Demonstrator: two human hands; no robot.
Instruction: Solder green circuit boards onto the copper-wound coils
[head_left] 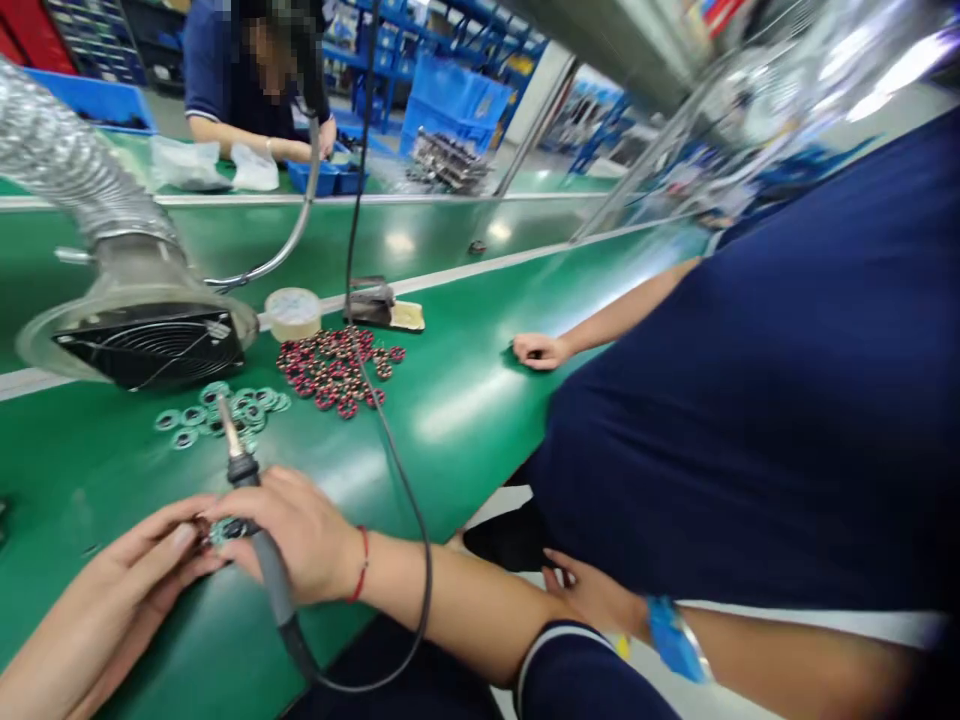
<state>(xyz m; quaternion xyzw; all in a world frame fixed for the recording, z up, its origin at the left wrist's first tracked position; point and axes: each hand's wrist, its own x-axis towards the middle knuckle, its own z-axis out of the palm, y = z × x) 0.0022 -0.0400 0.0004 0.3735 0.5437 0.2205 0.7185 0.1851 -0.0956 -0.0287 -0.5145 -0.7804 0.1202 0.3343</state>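
Observation:
My right hand (304, 530) is closed round a soldering iron (244, 468), whose metal tip points up and away from me. Its thumb and fingers also meet a small green disc with a dark centre (227, 531). My left hand (142, 580) pinches a small reddish wire-wound ring coil, mostly hidden by the fingers, against that disc. Beyond the iron's tip lies a scatter of green discs with dark centres (255, 410). To their right is a heap of red and copper ring coils (326, 372).
A fume extractor hood (150, 340) on a silver hose overhangs the left. A tape roll (294, 312) and soldering iron stand (375, 305) sit behind the coils. The iron's black cable (390, 440) crosses the view. A co-worker's arm (622, 315) rests at right; another person works opposite.

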